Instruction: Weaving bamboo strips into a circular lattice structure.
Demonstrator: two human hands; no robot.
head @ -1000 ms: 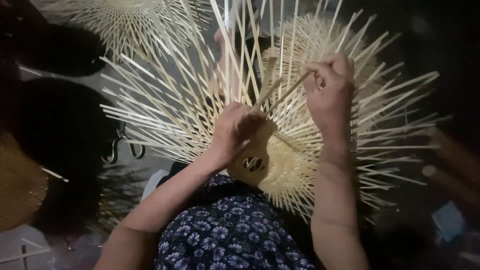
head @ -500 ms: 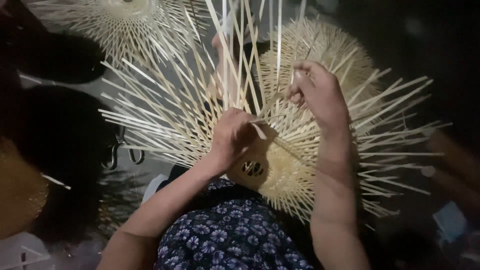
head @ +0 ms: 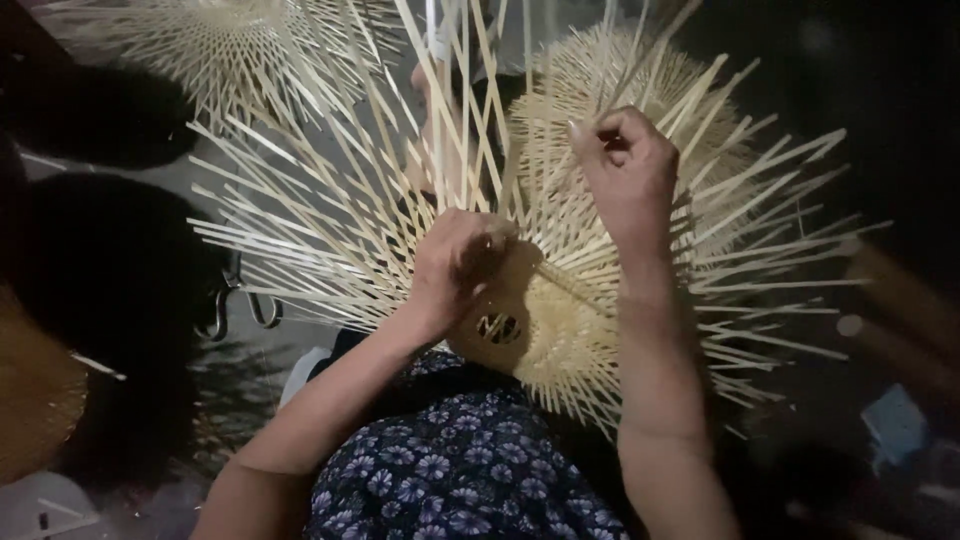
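A half-woven cone of pale bamboo strips (head: 560, 340) rests on my lap, with long loose strip ends fanning out on all sides. My left hand (head: 455, 265) presses on the woven part near the cone's tip, fingers curled over the strips. Higher up, my right hand (head: 630, 175) is closed around a single thin bamboo strip (head: 565, 285) that runs down toward the left hand. A dark floral-print garment (head: 450, 470) covers my lap beneath the work.
Another woven bamboo piece (head: 230, 40) with splayed strips lies at the top left. Metal scissors (head: 235, 310) lie on the floor to the left. A tan woven object (head: 35, 390) sits at the left edge. A person's foot (head: 440, 120) shows behind the strips.
My right hand has moved left and upward, drawing the strip with it. My left hand stays on the woven cone near its tip.
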